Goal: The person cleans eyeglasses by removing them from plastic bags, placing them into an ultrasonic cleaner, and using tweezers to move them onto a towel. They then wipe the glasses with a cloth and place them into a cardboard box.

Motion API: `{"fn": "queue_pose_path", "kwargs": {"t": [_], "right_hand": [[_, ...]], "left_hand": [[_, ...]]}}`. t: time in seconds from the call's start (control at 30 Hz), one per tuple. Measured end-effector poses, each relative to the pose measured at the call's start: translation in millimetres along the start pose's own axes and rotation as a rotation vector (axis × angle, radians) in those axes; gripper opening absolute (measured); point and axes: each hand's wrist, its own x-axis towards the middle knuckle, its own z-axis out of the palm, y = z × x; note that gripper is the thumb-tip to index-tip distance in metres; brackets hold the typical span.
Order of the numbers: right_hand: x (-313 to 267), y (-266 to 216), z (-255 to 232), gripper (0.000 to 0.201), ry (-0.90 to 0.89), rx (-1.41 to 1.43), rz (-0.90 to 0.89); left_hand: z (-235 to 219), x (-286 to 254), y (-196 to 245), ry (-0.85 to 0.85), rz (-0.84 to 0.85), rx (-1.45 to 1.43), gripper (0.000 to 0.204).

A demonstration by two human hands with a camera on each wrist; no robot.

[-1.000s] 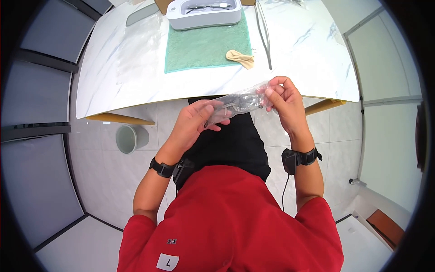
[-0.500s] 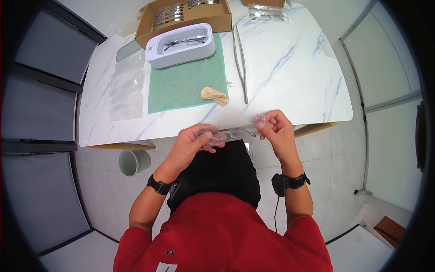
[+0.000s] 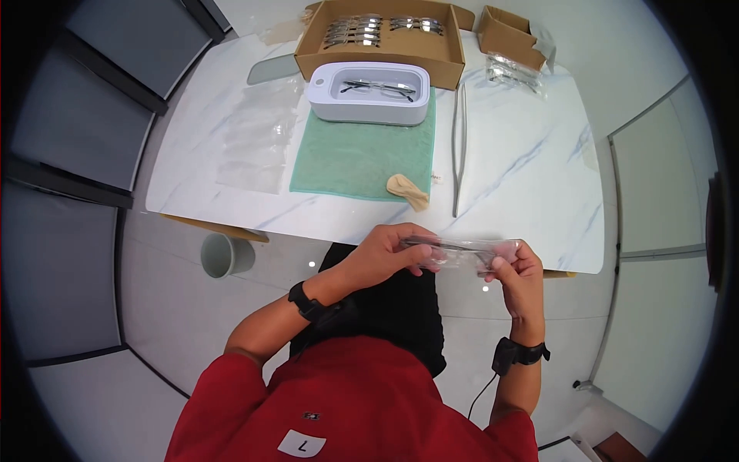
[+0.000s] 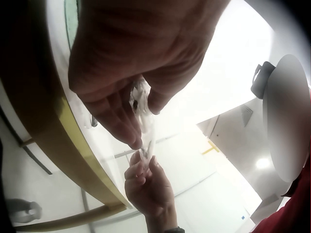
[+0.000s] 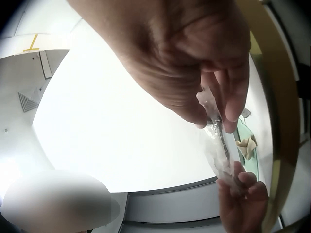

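A white, blue-veined worktop (image 3: 531, 200) fills 12 o'clock in the head view, with a yellow leg (image 3: 223, 229) below. Dark-framed grey panels (image 3: 54, 269) line 9 o'clock, white panels (image 3: 662, 200) 3 o'clock. The floor (image 3: 177, 316) is pale tile. In the left wrist view, a light (image 4: 263, 163) glows at 4 o'clock.

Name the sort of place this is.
Probably an eyewear cleaning or packing workroom: a cardboard box holds rows of glasses, a pair sits in a pale basin-like unit, and the left hand and right hand hold a clear plastic sleeve.
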Motion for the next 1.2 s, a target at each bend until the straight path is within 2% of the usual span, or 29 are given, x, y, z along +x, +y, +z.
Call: {"fn": "queue_pose_path", "kwargs": {"t": [0.13,0.2,0.27,0.37,0.4,0.47,0.6,0.77,1.0,1.1,1.2], "right_hand": [[14,-16,13,0.016,0.019,-0.144,0.021],[31,-26,9,0.014,-0.001,-0.225,0.005],[56,-33,-1,0.016,0.049,-0.175,-0.073],[102,-57,-28,0.018,0.163,-0.11,-0.1],[121,-60,-43,0.019,0.2,-0.056,-0.129],[160,-68,-69,0.02,0.305,-0.128,-0.122],[228,-76,-107,0.021,0.398,-0.18,-0.106],[286,-79,-132,0.021,0.467,-0.221,-0.046],[312,-81,-147,0.023,0.636,-0.385,-0.022],[324,-77,-161,0.034,0.643,-0.527,-0.027],[343,-65,-183,0.046,0.805,-0.902,-0.308]], "left_hand": [[-13,-5,-3,0.013,0.072,-0.016,0.03],[-22,-12,-1,0.081,0.121,-0.051,0.032],[-39,-20,3,0.163,0.21,0.004,0.033],[-68,-34,6,0.392,0.489,0.608,0.036],[-79,-38,7,0.426,0.572,0.762,0.038],[-97,-45,6,0.504,0.735,1.067,0.042],[-117,-55,-13,0.591,0.666,1.174,0.048],[-121,-54,-21,0.622,0.619,1.287,0.055],[-116,-47,-18,0.618,0.547,1.382,0.055],[-115,-47,-16,0.612,0.522,1.39,0.058],[-116,-47,-20,0.633,0.536,1.414,0.06]]}}
